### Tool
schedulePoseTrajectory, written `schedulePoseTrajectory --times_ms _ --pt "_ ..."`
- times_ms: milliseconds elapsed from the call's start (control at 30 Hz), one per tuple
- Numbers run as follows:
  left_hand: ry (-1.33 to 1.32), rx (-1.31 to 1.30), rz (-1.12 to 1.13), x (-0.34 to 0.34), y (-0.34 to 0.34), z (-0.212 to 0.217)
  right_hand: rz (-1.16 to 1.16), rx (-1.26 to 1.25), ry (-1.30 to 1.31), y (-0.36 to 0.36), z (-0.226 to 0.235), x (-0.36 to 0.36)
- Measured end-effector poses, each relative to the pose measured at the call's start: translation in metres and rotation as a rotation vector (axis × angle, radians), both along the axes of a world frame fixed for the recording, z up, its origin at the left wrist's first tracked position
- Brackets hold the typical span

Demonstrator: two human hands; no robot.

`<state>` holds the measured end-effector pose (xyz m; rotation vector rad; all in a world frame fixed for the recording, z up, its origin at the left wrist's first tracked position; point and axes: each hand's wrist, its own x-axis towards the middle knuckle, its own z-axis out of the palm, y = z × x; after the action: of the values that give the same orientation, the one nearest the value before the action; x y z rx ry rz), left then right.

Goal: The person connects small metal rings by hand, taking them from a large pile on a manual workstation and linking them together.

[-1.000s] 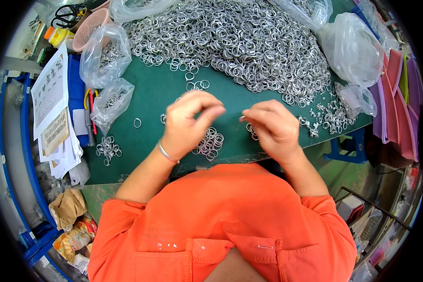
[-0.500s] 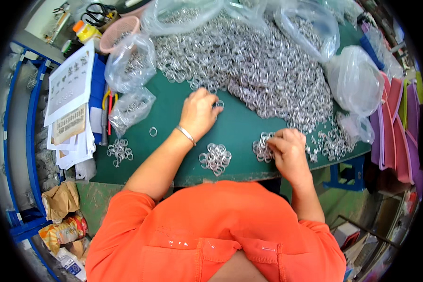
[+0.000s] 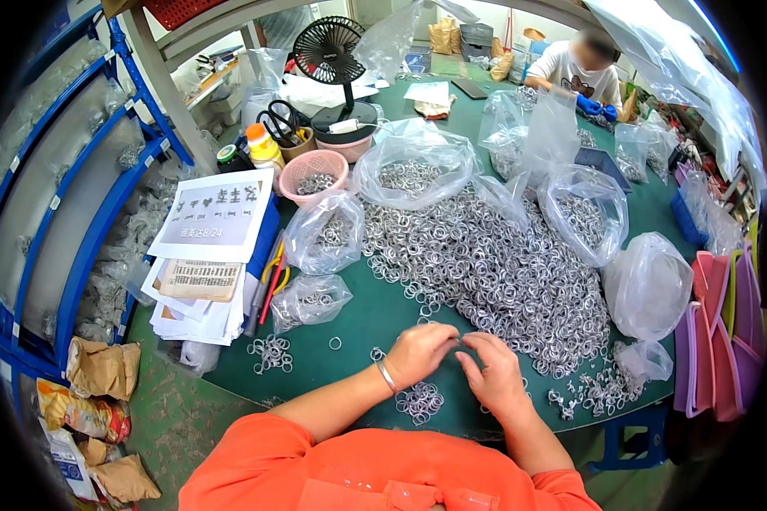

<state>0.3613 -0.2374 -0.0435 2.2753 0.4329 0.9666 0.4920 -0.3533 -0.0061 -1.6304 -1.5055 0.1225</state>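
In front of me a large heap of small silver metal rings (image 3: 494, 281) covers much of the green table. My left hand (image 3: 418, 353), with a silver bangle at its wrist, has its fingers pinched together; whatever they hold is too small to make out. My right hand (image 3: 493, 373) faces it, fingertips close to the left ones, thumb and index apart with nothing visible between them. Below the left hand lies a small pile of rings (image 3: 419, 402). Another small pile (image 3: 271, 353) and a single ring (image 3: 336, 343) lie to the left.
Clear bags of rings (image 3: 325, 230) and a pink basket (image 3: 314, 175) stand at the left, beside papers (image 3: 213, 217) and scissors (image 3: 283, 123). A black fan (image 3: 329, 51) stands behind. Small metal pieces (image 3: 592, 392) lie at right. Across the table, a person in blue gloves (image 3: 596, 108) works.
My view has tilted up, showing the far table. My left hand has left the heap's edge and my right hand the right-hand small pile; both have come together.
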Motion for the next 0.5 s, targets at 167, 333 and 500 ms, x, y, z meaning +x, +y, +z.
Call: schedulePoseTrajectory --times_ms 167,333,500 --pt "0.009 -0.09 -0.082 -0.006 -0.009 0.015 0.048 -0.068 0.08 -0.002 -0.001 0.005" --pt "0.283 0.184 0.057 -0.011 0.022 0.021 -0.074 -0.079 0.332 -0.015 -0.001 0.013" --pt "0.386 0.139 0.171 -0.017 0.03 -0.007 -0.005 -0.04 0.772 -0.032 -0.015 0.019"
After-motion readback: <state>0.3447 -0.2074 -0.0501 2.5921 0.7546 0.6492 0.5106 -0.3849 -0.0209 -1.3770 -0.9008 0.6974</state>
